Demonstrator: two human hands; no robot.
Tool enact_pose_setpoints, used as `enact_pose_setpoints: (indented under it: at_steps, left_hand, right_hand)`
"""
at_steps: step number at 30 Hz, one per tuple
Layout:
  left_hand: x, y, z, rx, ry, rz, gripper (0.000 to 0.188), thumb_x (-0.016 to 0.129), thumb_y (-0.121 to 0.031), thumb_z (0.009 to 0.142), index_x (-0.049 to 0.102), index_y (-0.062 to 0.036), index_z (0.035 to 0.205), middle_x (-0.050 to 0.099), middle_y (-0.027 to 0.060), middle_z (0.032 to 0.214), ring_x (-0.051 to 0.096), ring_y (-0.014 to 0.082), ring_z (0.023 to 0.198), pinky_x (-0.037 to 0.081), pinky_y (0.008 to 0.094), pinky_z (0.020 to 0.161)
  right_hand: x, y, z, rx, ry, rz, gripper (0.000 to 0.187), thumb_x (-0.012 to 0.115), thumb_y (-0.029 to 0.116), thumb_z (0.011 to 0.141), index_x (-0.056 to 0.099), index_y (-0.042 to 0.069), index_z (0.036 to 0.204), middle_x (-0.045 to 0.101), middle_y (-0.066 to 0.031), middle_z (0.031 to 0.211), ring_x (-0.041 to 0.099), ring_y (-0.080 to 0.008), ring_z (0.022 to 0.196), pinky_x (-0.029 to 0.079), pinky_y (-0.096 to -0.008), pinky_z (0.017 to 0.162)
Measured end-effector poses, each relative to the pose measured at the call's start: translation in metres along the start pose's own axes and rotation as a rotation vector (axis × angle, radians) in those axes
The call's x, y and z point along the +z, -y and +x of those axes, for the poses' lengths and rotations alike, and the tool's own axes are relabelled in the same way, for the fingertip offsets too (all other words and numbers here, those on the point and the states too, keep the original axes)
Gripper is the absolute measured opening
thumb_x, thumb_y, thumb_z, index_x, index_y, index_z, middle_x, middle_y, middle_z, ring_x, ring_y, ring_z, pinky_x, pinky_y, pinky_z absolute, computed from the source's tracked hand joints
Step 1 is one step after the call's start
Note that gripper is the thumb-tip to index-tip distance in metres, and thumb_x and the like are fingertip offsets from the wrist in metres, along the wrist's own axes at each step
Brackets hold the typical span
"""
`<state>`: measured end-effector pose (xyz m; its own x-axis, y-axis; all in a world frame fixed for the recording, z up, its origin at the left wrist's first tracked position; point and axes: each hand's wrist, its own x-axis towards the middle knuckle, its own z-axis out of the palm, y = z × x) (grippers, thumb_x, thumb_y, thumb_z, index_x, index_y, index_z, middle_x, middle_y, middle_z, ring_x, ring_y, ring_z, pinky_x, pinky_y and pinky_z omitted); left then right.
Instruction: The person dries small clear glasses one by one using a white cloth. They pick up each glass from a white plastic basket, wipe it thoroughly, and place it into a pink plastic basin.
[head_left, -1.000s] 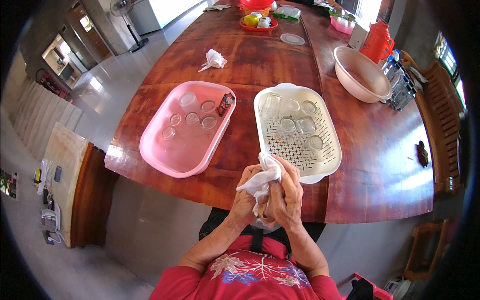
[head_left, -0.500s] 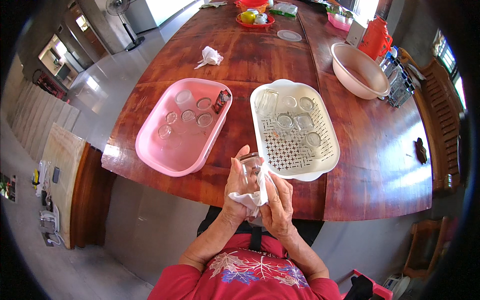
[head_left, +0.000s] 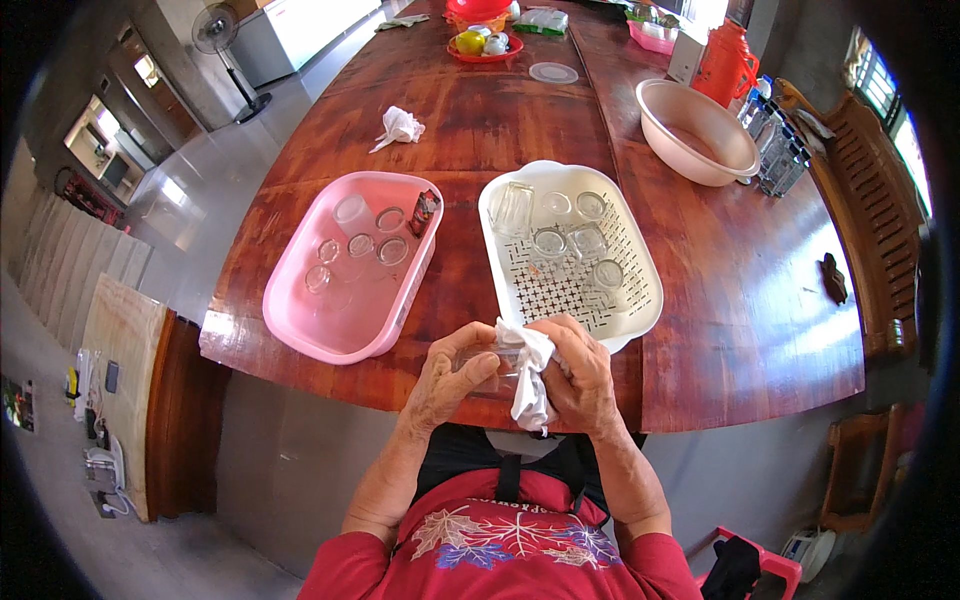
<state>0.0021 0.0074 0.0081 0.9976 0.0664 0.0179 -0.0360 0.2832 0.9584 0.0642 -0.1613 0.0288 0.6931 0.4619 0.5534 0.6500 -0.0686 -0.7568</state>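
White cloth (head_left: 532,372) is bunched under the curled fingers of the right hand (head_left: 582,385), which grip it and press it against a clear glass (head_left: 508,366). The left hand (head_left: 440,385) has its fingers and thumb closed around the glass, steadying it from the other side. Much of the glass is hidden by skin and fabric, so how far the cloth goes inside it I cannot tell.

Wiping the glass looks like the step in hand. As I judge it, the next move calls for a firm but gentle left hold, with the cloth worked around the wall and rim while the right fingers keep the loose folds gathered. Slick glass could slip if both hands loosened at once.

Both hands meet in front of the body, above the near edge of the bench (head_left: 745,310). The wrists angle inward, and the forearms run up from bent elbows near the sides of the red shirt (head_left: 500,555).

Beyond the hands, a white perforated tray (head_left: 545,305) holds several more glasses, among them a taller one (head_left: 512,210) in its far left corner. To the left sits a pink tub (head_left: 345,325) with small glass pieces and a dark packet (head_left: 424,212). Farther off lies a crumpled white wad (head_left: 399,127).
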Motion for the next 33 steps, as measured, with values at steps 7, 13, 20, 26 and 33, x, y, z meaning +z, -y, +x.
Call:
enact_pose_setpoints:
  at_steps: [7, 13, 20, 26, 33]
  left_hand:
    - [0.009, 0.008, 0.001, 0.723, -0.276, 0.598, 0.050, 0.076, -0.038, 0.073, 0.057, 0.0010, 0.098, 0.058, 0.0120, 0.083, 0.055, 0.0181, 0.067, 0.043, 0.0231, 0.057]
    - [0.009, 0.015, 0.004, 1.125, -0.233, 0.861, 0.057, 0.077, -0.039, 0.071, 0.055, 0.0011, 0.104, 0.057, 0.0154, 0.088, 0.058, 0.0236, 0.069, 0.049, 0.0314, 0.053]
    - [0.001, 0.005, 0.003, 0.911, 0.036, 0.762, 0.056, 0.077, -0.037, 0.071, 0.053, 0.0002, 0.106, 0.057, 0.0151, 0.093, 0.058, 0.0250, 0.074, 0.049, 0.0306, 0.062]
    - [0.000, -0.001, -0.011, 0.139, 0.082, 0.310, 0.042, 0.065, -0.036, 0.084, 0.053, 0.0006, 0.102, 0.058, 0.0052, 0.087, 0.056, 0.0123, 0.074, 0.047, 0.0251, 0.068]
    - [-0.006, 0.006, -0.012, -0.267, 0.198, -0.046, 0.037, 0.055, -0.042, 0.090, 0.053, -0.0051, 0.095, 0.052, -0.0031, 0.080, 0.044, 0.0020, 0.069, 0.037, 0.0167, 0.062]
  right_hand:
    - [0.009, -0.023, -0.019, 0.517, 0.111, 0.356, 0.028, 0.056, 0.017, 0.089, 0.056, 0.000, 0.112, 0.066, -0.0080, 0.090, 0.060, -0.0098, 0.067, 0.047, -0.0256, 0.057]
    - [0.012, -0.006, -0.040, 0.922, -0.014, 1.299, 0.036, 0.061, 0.019, 0.087, 0.054, -0.002, 0.115, 0.065, -0.0102, 0.095, 0.065, -0.0152, 0.074, 0.055, -0.0278, 0.062]
    - [-0.002, -0.012, -0.033, 0.673, 0.216, 0.763, 0.031, 0.064, 0.016, 0.083, 0.056, -0.001, 0.108, 0.065, -0.0088, 0.080, 0.064, -0.0174, 0.065, 0.053, -0.0329, 0.058]
    - [-0.006, -0.011, -0.015, -0.121, 0.085, -0.081, 0.035, 0.065, 0.004, 0.065, 0.058, 0.000, 0.099, 0.058, -0.0120, 0.080, 0.060, -0.0287, 0.069, 0.049, -0.0356, 0.059]
    - [-0.020, 0.018, 0.002, -0.521, 0.199, -0.322, 0.046, 0.068, 0.014, 0.057, 0.057, 0.002, 0.100, 0.053, -0.0061, 0.087, 0.056, -0.0213, 0.069, 0.050, -0.0333, 0.059]
